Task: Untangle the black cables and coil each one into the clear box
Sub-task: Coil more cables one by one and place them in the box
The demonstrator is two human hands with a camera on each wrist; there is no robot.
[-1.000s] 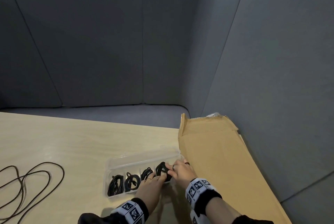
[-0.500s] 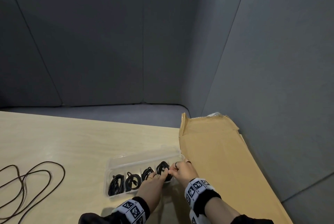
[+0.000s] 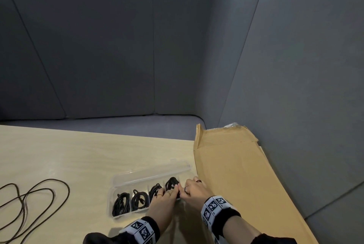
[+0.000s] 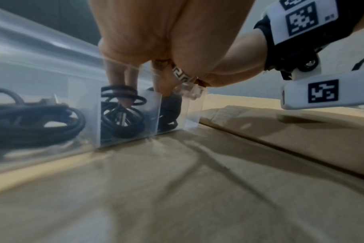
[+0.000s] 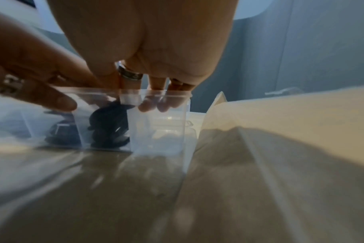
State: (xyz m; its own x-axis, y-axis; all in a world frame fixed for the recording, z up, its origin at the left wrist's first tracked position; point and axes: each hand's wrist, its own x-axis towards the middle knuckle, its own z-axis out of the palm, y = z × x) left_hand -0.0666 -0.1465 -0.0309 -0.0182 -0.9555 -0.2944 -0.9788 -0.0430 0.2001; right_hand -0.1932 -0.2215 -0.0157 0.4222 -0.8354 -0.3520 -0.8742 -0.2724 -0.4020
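The surface (image 3: 78, 155) is pale wood-grain beige, with a clear box (image 3: 126, 179) holding black cables (image 3: 121, 203) and a loose dark brown-black cord (image 3: 39, 194) near its left edge. A tan cardboard sheet (image 3: 236, 174) covers the right edge, backed by grey padded walls (image 3: 98, 47). Both wrists wear black bands (image 3: 232, 213) carrying white blocks printed with black square codes (image 3: 213, 205).

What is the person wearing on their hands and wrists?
Each wrist carries a black band with white blocks printed with black square codes: left wrist band, right wrist band. The left hand wears patterned rings; the right hand wears a plain silver ring. Black sleeves cover the forearms.
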